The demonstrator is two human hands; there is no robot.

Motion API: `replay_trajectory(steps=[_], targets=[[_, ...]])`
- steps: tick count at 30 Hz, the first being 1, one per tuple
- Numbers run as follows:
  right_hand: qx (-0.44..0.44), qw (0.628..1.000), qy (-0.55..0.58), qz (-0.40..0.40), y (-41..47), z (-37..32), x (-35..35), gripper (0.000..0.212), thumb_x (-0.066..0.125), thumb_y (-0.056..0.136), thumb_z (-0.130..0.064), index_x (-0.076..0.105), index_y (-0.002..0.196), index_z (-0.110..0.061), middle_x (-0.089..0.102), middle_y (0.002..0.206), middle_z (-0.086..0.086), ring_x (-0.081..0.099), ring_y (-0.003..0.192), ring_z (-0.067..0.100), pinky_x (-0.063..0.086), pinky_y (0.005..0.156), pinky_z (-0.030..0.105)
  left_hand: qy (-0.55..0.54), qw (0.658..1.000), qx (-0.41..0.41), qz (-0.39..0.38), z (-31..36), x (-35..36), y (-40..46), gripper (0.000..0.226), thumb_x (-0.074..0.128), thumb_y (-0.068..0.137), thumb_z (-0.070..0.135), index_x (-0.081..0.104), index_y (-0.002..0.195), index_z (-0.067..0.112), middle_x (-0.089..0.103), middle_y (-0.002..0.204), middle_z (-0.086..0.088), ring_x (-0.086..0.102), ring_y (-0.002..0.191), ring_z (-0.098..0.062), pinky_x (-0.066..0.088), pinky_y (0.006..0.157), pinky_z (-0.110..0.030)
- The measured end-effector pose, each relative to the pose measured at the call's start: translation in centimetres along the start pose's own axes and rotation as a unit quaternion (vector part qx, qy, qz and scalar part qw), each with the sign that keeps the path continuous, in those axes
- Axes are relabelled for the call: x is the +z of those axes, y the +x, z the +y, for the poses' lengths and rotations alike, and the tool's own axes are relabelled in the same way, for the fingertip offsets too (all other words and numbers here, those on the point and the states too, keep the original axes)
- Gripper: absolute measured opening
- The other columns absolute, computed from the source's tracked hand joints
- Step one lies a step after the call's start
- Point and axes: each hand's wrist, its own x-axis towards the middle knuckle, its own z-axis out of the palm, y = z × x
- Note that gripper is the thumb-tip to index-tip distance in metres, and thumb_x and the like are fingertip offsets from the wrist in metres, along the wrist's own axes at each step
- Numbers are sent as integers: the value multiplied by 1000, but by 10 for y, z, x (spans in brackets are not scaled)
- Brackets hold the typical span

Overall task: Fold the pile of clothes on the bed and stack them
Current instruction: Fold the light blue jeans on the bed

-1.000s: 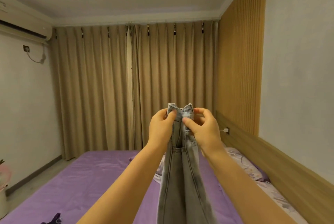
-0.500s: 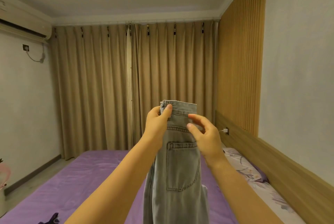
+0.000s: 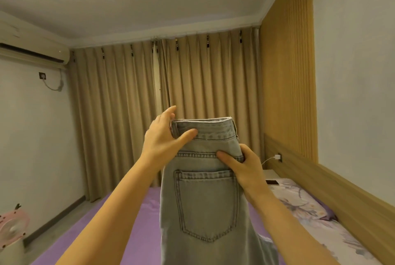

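Observation:
A pair of light grey-blue jeans (image 3: 205, 205) hangs upright in front of me above the purple bed (image 3: 136, 228), folded lengthwise with a back pocket facing me. My left hand (image 3: 164, 138) pinches the left end of the waistband, thumb in front and fingers behind. My right hand (image 3: 243, 164) grips the right edge just below the waistband, thumb across the front. The legs drop out of view at the bottom. The rest of the clothes pile is not in view.
A floral pillow (image 3: 299, 202) lies at the bed's right side along the wooden headboard (image 3: 333, 181), with a dark phone (image 3: 272, 182) beyond it. Beige curtains (image 3: 132, 115) close the far wall. A pink fan (image 3: 12, 228) stands at the lower left.
The jeans turned from edge-on to pocket side facing me. My hands moved apart along the waistband, and my right hand slid down and took hold of the right edge.

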Motion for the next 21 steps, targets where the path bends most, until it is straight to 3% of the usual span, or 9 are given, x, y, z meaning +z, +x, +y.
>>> replay_trajectory(steps=[2,4,6,7,9,12,16,18,21], targets=[[-23,999,-41,3,-2,-3,14,23,80,74,-24,63,87,-15,68,77,-4,62,67,1,53,61,20,140,984,113,-15,12,-4,6,109,50,62,86,22,150,28,41,145,9,34,135,-11,14,118,-41],[-41,997,-69,-5,-6,-4,27,24,80,73,-28,60,83,-22,65,74,-9,60,67,1,51,58,18,201,963,166,-62,25,0,11,117,39,55,95,21,150,30,45,141,13,33,136,-7,0,119,-41],[-55,996,-72,-17,-10,-3,36,25,79,72,-33,58,84,-30,65,75,-13,61,73,4,52,60,20,193,962,142,-133,27,4,15,105,46,53,94,42,138,33,59,124,15,44,127,-8,10,118,-37],[-58,996,-71,-19,-12,-2,37,25,79,72,-34,57,84,-30,65,76,-15,61,74,5,52,60,21,151,969,98,-172,27,5,16,91,53,52,91,55,122,33,65,109,16,54,115,-11,27,114,-36],[-41,997,-66,-20,-16,2,34,27,79,70,-36,59,85,-27,66,76,-14,62,74,6,52,61,25,81,974,38,-207,22,12,14,71,65,50,84,63,91,26,68,85,8,64,88,-16,53,87,-41],[4,997,-37,-61,-28,16,22,44,77,64,-46,64,97,-19,70,87,-4,65,81,12,57,71,33,116,974,55,-188,14,36,1,64,70,58,75,58,81,17,63,74,0,59,72,-21,51,70,-47],[58,983,-75,-157,-55,48,-21,46,75,67,-49,60,107,-32,68,99,-16,64,91,3,54,74,20,84,976,53,-191,8,53,-8,69,68,52,77,56,77,14,59,69,1,50,61,-12,47,63,-41],[86,969,-163,-163,-79,79,-51,35,75,74,-45,62,103,-30,67,96,-14,61,85,1,49,71,16,62,981,46,-177,5,53,-6,72,63,45,81,57,74,15,57,66,4,47,57,-5,44,58,-34],[163,950,-223,-143,-124,124,-92,22,72,82,-37,64,88,-17,63,76,-8,52,68,8,40,61,22,67,983,54,-162,0,50,-2,73,61,45,81,57,73,15,57,66,-1,45,55,-4,41,56,-30]])
